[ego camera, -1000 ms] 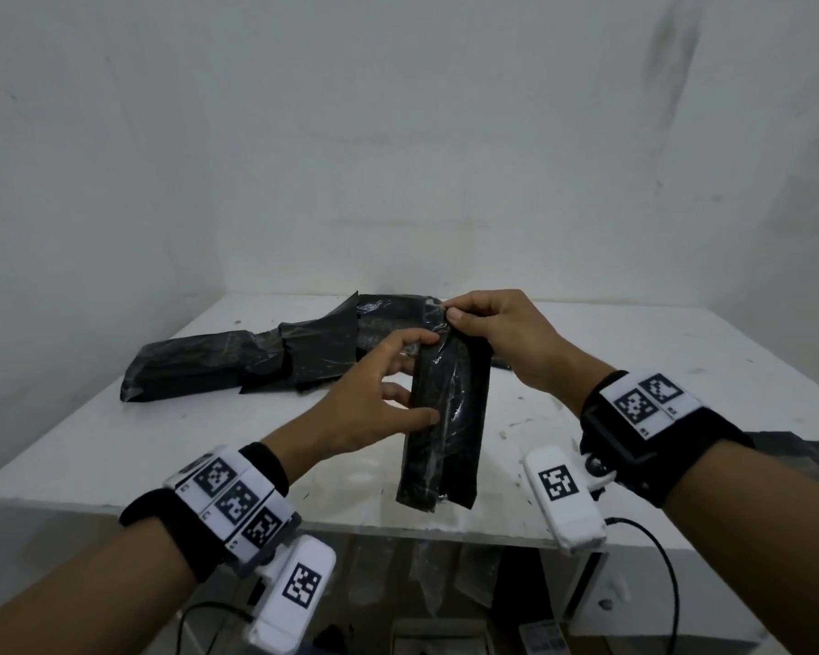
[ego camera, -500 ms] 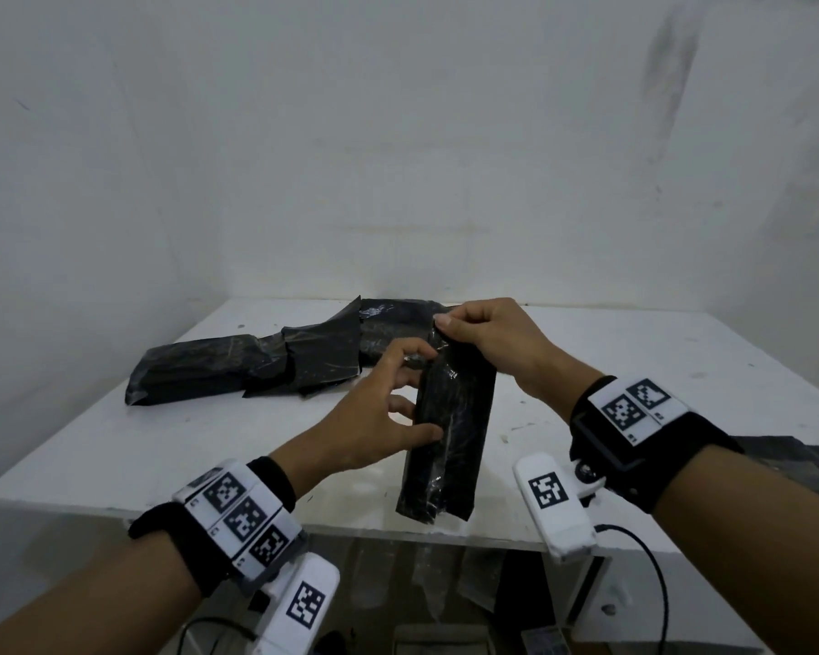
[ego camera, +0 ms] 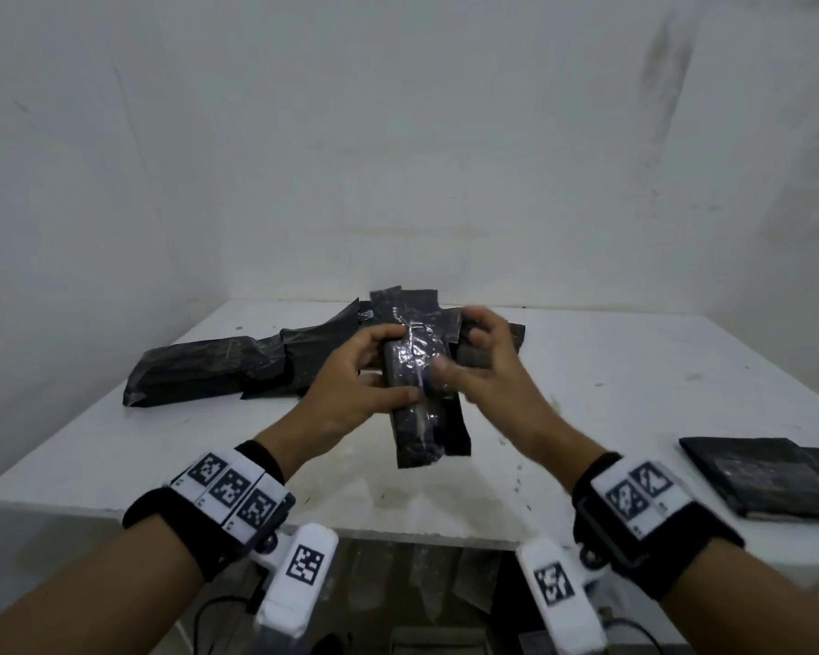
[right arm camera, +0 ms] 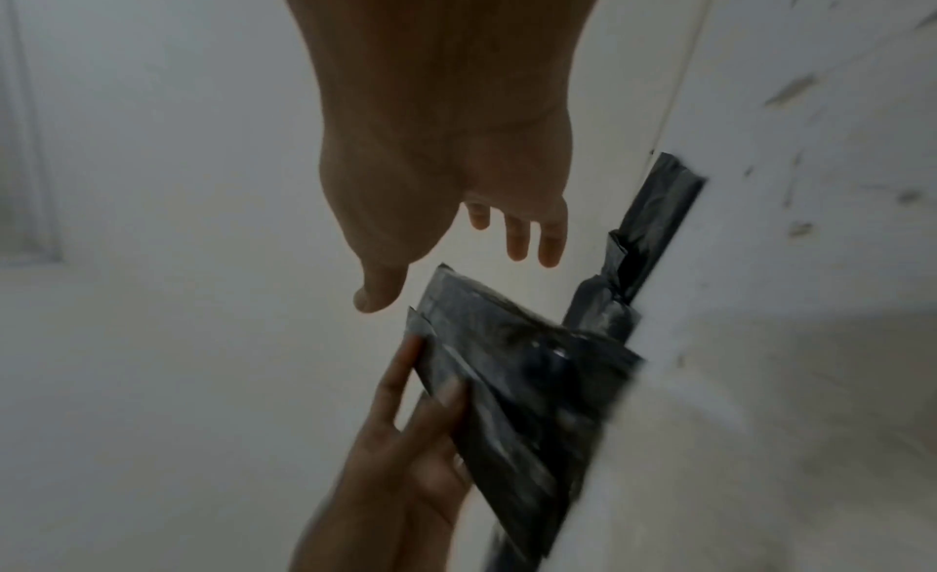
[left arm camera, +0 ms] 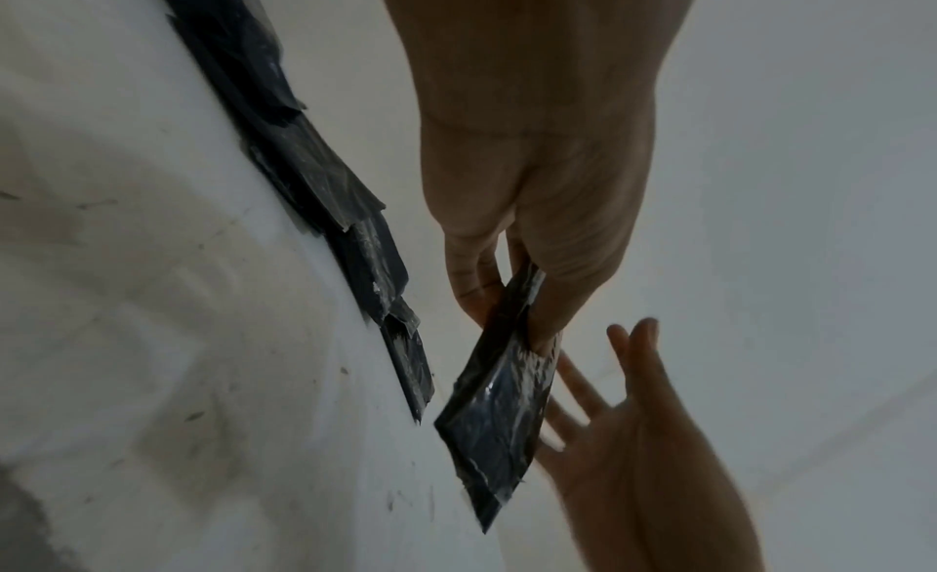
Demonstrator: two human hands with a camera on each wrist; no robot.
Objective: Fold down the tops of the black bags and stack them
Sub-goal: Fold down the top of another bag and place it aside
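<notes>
A long black bag (ego camera: pixel 417 418) is held upright over the middle of the white table (ego camera: pixel 114 442). My left hand (ego camera: pixel 388 366) grips its middle, thumb across the front and fingers behind. In the left wrist view the same bag (left arm camera: pixel 497 432) is pinched between thumb and fingers. My right hand (ego camera: pixel 474 361) hovers just right of the bag, blurred, with its fingers loose. Seen from the right wrist, that hand (right arm camera: pixel 446 276) is spread and apart from the bag (right arm camera: pixel 522 380). Several more black bags (ego camera: pixel 199 371) lie in a loose pile at the back left.
A flat stack of folded black bags (ego camera: pixel 767 484) lies at the table's right edge. White walls close in the back and left. The table's front edge runs just beyond my wrists, with cables and boxes below it.
My right hand has let go of the bag's top and opened beside it. My left hand now holds the bag alone. The view has tipped down, bringing the folded stack into sight.
</notes>
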